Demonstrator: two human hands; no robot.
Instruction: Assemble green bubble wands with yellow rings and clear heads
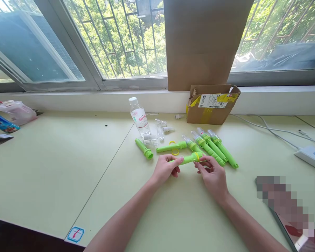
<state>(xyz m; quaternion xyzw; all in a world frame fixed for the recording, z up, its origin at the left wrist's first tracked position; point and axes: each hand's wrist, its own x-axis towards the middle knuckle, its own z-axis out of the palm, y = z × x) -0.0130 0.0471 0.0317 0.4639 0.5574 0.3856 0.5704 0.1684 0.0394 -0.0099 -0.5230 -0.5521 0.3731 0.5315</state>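
My left hand [167,167] is wrapped round a green plastic tube [187,160], which lies sideways with its threaded end to the right. A yellow ring [198,156] sits around that end, and the fingertips of my right hand [211,173] pinch there. Just behind are a second green tube [170,147] and loose yellow rings [175,152]. Another green tube [144,149] rests to the left. Several green tubes with clear tips [223,148] lie side by side at the right. Clear plastic caps [160,133] are scattered behind.
A water bottle [140,118] stands behind the caps. An open cardboard box [208,113] is against the wall. At the right are a power strip [311,156] with cables and a partly blurred flat device [283,222]. A plastic bag [18,112] lies far left.
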